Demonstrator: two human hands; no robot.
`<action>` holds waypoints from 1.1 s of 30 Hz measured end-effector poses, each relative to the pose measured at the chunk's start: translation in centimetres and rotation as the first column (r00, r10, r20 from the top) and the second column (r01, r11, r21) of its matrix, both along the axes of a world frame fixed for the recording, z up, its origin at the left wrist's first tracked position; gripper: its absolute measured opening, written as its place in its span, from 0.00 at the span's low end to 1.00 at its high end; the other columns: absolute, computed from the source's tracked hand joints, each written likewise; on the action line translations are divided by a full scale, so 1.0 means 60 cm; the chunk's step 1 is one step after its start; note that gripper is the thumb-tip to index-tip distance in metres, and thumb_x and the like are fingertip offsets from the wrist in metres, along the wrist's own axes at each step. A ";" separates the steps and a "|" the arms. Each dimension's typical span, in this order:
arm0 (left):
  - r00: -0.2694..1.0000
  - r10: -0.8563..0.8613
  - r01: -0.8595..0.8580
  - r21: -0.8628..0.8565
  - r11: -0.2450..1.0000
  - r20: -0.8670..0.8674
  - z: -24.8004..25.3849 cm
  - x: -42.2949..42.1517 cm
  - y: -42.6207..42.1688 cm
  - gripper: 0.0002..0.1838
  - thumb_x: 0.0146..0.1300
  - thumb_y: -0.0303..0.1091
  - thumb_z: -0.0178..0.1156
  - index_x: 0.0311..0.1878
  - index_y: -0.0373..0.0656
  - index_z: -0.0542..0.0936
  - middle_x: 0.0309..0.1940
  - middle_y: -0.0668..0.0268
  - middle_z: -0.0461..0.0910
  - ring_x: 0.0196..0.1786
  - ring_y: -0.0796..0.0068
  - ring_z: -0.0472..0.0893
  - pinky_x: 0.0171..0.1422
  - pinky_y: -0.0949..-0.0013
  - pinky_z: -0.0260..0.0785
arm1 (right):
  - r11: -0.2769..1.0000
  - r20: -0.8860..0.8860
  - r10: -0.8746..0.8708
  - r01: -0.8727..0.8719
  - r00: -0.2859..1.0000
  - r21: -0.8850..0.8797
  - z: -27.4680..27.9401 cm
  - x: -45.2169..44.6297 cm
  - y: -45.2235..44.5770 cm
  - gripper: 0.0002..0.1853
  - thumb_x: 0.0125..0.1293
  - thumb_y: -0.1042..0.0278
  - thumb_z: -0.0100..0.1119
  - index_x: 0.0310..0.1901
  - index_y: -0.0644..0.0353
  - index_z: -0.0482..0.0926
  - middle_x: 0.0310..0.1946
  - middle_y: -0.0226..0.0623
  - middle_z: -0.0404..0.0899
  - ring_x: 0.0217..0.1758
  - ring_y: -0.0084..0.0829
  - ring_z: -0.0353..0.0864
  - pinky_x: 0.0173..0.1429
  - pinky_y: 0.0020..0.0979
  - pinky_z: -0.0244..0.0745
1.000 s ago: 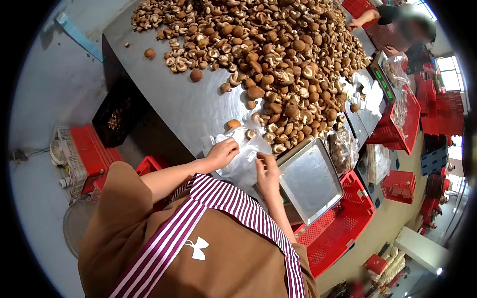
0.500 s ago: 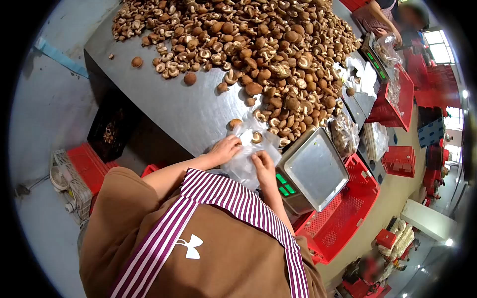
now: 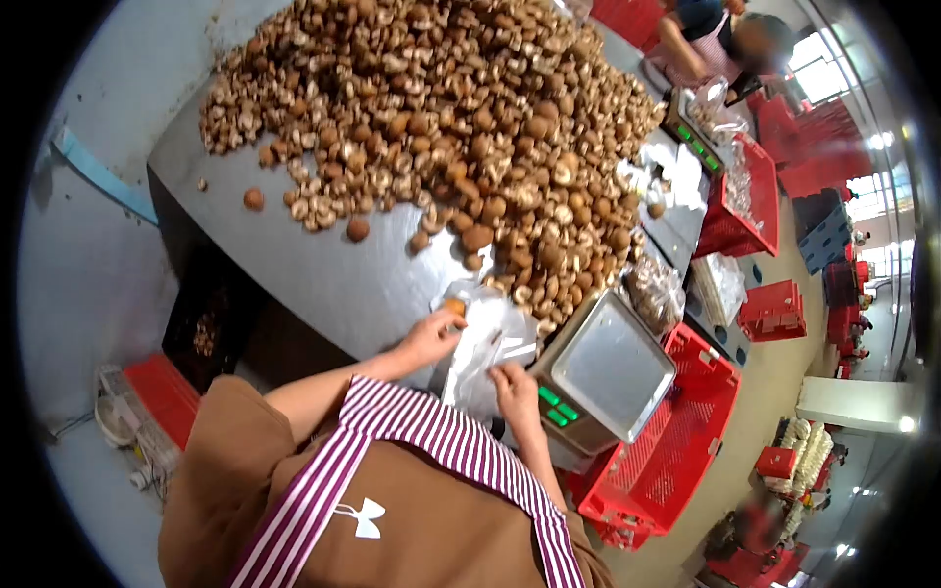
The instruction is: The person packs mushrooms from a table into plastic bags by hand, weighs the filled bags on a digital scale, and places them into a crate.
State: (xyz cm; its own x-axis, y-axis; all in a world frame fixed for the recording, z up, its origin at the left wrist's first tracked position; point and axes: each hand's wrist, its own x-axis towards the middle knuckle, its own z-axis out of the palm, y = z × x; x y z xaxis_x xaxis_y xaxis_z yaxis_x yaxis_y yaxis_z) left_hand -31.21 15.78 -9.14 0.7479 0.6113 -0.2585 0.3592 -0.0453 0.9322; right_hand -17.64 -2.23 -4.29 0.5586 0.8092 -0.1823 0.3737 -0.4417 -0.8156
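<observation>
Between left hand [image 3: 434, 336] and right hand [image 3: 517, 394], bag [image 3: 478, 355] is pinched. Film best parted evenly, clear of scale [image 3: 613, 367].

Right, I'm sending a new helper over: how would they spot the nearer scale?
Find the large mushroom pile on the metal table. Beside its near end, close to the right hand, sits the scale. Its metal tray is bare; the farther scale carries a plastic bag.

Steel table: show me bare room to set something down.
The table is bare between the mushroom pile, its near-left edge and the plastic bag, bar a few strays. The scale pan is bare too. Crowded: far side, under the pile; near end, with bag, left hand and right hand.
</observation>
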 end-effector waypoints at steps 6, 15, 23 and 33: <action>0.815 -0.560 0.580 0.227 0.782 -0.149 -0.059 0.020 -0.025 0.16 0.57 0.30 0.58 0.50 0.43 0.83 0.43 0.54 0.84 0.41 0.55 0.83 0.43 0.58 0.75 | 0.999 0.118 0.015 -0.010 0.993 -0.041 0.012 -0.014 0.021 0.08 0.67 0.69 0.59 0.36 0.67 0.82 0.28 0.42 0.82 0.31 0.31 0.81 0.36 0.32 0.73; 0.818 -0.572 0.560 0.323 0.763 -0.066 -0.172 0.005 -0.042 0.13 0.65 0.36 0.56 0.46 0.42 0.85 0.43 0.62 0.86 0.46 0.64 0.83 0.52 0.62 0.74 | 0.855 -0.274 -0.095 0.220 0.957 0.470 0.249 0.029 0.025 0.06 0.70 0.78 0.49 0.36 0.63 0.76 0.31 0.23 0.70 0.32 0.17 0.65 0.37 0.21 0.60; 0.963 0.116 0.118 -0.766 0.632 0.243 -0.046 -0.010 0.097 0.15 0.71 0.42 0.56 0.53 0.46 0.82 0.47 0.70 0.83 0.45 0.80 0.78 0.49 0.72 0.70 | 0.982 0.025 -0.152 0.149 0.988 0.114 0.039 0.026 0.039 0.06 0.68 0.72 0.57 0.38 0.65 0.79 0.26 0.42 0.76 0.29 0.34 0.76 0.38 0.34 0.71; 0.984 0.152 -0.134 -0.178 0.975 0.094 -0.034 -0.032 0.085 0.20 0.66 0.25 0.51 0.61 0.40 0.77 0.54 0.70 0.79 0.46 0.80 0.77 0.49 0.75 0.70 | 0.992 0.196 -0.060 0.038 0.979 0.117 0.019 -0.012 0.042 0.03 0.64 0.76 0.60 0.37 0.64 0.78 0.32 0.46 0.78 0.36 0.49 0.79 0.41 0.41 0.72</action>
State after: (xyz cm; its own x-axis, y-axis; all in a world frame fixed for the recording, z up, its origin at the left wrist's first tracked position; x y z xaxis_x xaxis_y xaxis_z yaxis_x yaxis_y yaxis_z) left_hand -33.14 20.91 -11.16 0.6849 0.6678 -0.2915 0.2488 0.1617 0.9550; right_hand -18.36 0.27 -3.16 0.6138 0.7890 0.0269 0.5138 -0.3734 -0.7724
